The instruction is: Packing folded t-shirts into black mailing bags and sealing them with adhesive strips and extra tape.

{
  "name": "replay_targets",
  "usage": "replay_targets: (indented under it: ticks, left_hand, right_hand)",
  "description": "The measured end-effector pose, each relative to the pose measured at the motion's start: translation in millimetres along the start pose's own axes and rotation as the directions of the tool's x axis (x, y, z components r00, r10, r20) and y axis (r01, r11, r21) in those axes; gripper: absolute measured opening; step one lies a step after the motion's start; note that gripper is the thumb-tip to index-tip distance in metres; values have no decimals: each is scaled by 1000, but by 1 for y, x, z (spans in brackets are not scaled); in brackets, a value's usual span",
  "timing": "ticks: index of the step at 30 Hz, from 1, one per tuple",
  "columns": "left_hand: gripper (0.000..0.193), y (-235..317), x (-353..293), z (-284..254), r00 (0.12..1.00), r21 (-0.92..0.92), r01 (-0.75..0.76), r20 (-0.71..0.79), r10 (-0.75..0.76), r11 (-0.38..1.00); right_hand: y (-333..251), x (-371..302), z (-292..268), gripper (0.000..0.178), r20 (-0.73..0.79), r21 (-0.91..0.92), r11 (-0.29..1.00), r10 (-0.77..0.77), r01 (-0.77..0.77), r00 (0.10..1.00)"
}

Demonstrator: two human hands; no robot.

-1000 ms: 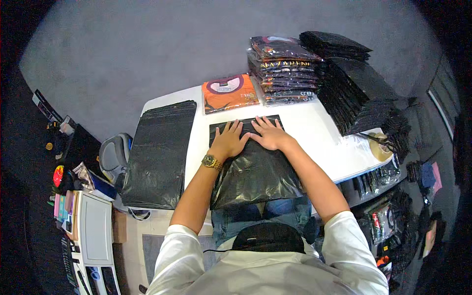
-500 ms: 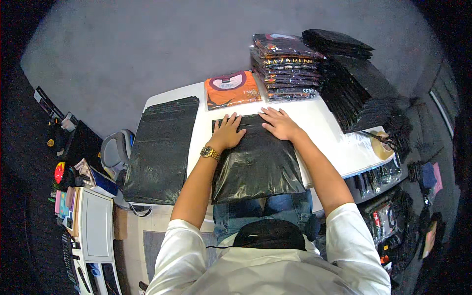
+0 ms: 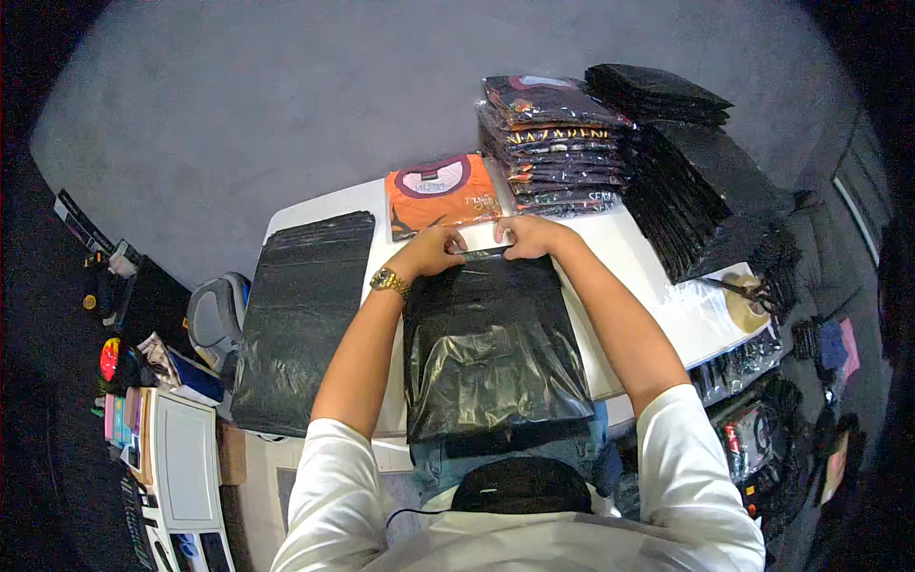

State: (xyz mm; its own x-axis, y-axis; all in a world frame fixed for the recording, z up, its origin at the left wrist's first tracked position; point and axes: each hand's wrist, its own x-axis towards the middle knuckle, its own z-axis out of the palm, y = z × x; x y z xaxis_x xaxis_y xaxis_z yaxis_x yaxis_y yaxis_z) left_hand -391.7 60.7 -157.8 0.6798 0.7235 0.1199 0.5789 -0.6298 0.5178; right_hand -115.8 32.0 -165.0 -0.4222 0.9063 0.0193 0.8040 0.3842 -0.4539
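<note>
A shiny black plastic mailing bag (image 3: 496, 334) lies in front of me on the white table, its near end reaching over the table's edge above my lap. My left hand (image 3: 431, 252), with a gold watch on the wrist, is closed on the left part of the bag's far edge. At the right part of that edge my right hand (image 3: 530, 237) is curled, thumb and fingers pinching the plastic. The fingertips partly hide the edge. Just beyond my hands lies an orange T-shirt (image 3: 440, 195) with a maroon collar, folded in a clear bag.
To the left is a flat pile of black bags (image 3: 305, 319). Behind on the right stand a tall stack of bagged shirts (image 3: 558, 143) and stacked black packages (image 3: 696, 181). Scissors (image 3: 748, 288) and a tape roll (image 3: 743, 310) lie near the table's right end. A grey chair (image 3: 214, 319) is beyond the left side.
My hands were spread flat on the bag's far part; now their fingers are curled in at its far edge. The bag appears lower in the picture, closer to me; the view has also shifted slightly.
</note>
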Motion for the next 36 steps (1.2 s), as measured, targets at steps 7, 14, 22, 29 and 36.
replay_targets:
  ticks: [7,14,22,29,36]
  left_hand:
    - [24,9,15,1,996,-74,13,90,-6,997]
    - [15,4,23,5,994,-36,-51,98,54,998]
    - [17,10,25,-2,994,-80,-32,98,39,996]
    - [27,7,30,-4,988,-104,-43,145,58,994]
    - [22,-14,28,-12,971,-83,3,238,17,997]
  right_hand:
    - [4,9,2,42,109,52,998,37,-43,993]
    - [-6,6,3,34,46,70,995,-68,64,997]
    - [-10,12,-1,24,31,110,987,-121,117,992]
    - [-15,13,1,21,-9,180,979,-100,100,995]
    - [11,-5,-15,27,0,174,980,-96,95,995]
